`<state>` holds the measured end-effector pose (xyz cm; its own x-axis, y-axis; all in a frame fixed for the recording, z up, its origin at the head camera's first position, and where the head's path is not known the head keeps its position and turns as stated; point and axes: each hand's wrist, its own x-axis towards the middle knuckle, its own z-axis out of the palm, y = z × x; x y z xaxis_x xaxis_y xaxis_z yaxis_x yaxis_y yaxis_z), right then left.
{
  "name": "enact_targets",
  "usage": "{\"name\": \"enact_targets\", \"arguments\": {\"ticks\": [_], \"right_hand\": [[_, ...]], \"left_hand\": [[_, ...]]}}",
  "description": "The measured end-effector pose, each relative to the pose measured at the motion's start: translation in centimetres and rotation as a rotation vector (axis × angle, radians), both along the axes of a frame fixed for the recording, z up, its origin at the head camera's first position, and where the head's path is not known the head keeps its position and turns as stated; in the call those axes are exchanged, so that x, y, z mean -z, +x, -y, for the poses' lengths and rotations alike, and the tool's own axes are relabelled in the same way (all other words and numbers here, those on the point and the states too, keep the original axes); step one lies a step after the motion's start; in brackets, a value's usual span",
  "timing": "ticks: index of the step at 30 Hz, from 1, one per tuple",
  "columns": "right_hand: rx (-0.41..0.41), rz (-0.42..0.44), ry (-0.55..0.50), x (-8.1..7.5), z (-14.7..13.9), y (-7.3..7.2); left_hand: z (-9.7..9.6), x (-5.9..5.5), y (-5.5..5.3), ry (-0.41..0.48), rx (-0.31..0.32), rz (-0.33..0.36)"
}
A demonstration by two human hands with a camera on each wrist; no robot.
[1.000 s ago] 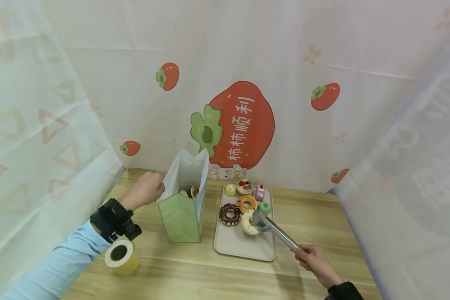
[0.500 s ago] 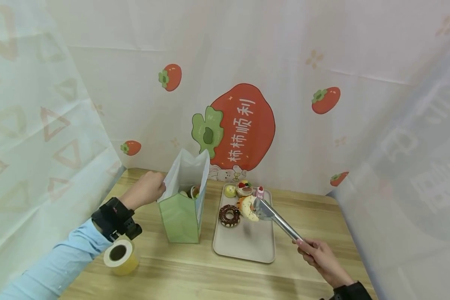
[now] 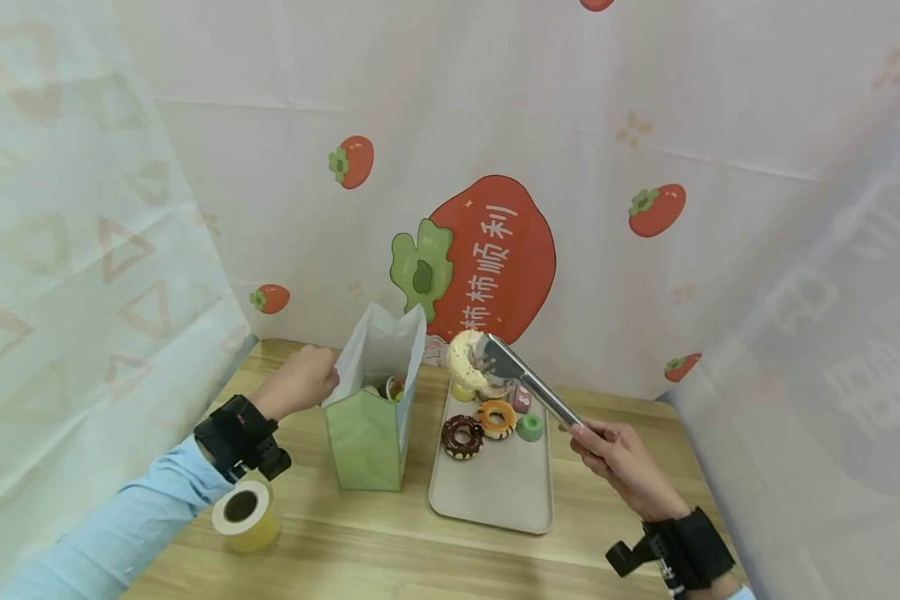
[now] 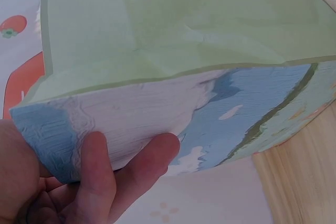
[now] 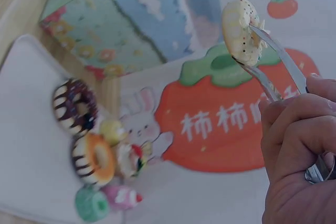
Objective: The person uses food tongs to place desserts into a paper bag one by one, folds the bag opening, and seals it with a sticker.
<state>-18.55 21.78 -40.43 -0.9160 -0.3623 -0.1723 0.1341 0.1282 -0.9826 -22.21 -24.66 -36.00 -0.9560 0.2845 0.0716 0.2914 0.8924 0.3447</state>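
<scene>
My right hand (image 3: 624, 462) grips metal tongs (image 3: 534, 385), whose tips pinch a cream-coloured donut (image 3: 465, 360) speckled with dark bits. The donut hangs over the back of the tray, overlapping the small cakes there in the head view. In the right wrist view the tongs (image 5: 287, 62) clasp one side of the donut (image 5: 242, 32). My left hand (image 3: 300, 385) holds the upper left edge of a green paper bag (image 3: 366, 437), which stands upright with its mouth wide. In the left wrist view, fingers (image 4: 97, 166) lie along the bag's printed side (image 4: 157, 114). Some items show inside the bag.
A beige tray (image 3: 487, 500) bears a chocolate donut (image 3: 462, 437), an orange-glazed donut (image 3: 497, 418), a small green ring (image 3: 529, 427) and small cakes. A roll of yellow tape (image 3: 247, 517) stands at the front left. Printed curtains (image 3: 495, 108) enclose the table's back and sides.
My right hand has lifted the cream donut off the tray with the tongs and carried it up, back and left toward the bag. The left hand keeps its hold on the bag.
</scene>
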Motion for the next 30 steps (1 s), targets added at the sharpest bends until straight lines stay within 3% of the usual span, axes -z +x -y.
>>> {"name": "enact_targets", "arguments": {"ticks": [5, 11, 17, 24, 30], "right_hand": [[-0.057, -0.061, 0.013, -2.5, 2.8, -1.7], [-0.182, -0.140, 0.083, -5.2, 6.0, -3.6], [-0.263, -0.193, 0.223, -6.3, 8.7, -5.3], [-0.324, -0.259, 0.346, -7.7, 11.4, -7.1], [-0.396, -0.454, 0.594, -9.6, 14.3, -7.9]], "left_hand": [[0.2, -0.1, 0.1, -0.010, -0.001, -0.014], [0.0, 0.2, 0.1, -0.012, -0.014, -0.009], [-0.5, 0.9, 0.2, -0.019, -0.008, -0.002], [-0.5, 0.7, 0.3, -0.019, -0.037, -0.014], [-0.3, 0.2, 0.5, -0.004, -0.036, -0.048]]}}
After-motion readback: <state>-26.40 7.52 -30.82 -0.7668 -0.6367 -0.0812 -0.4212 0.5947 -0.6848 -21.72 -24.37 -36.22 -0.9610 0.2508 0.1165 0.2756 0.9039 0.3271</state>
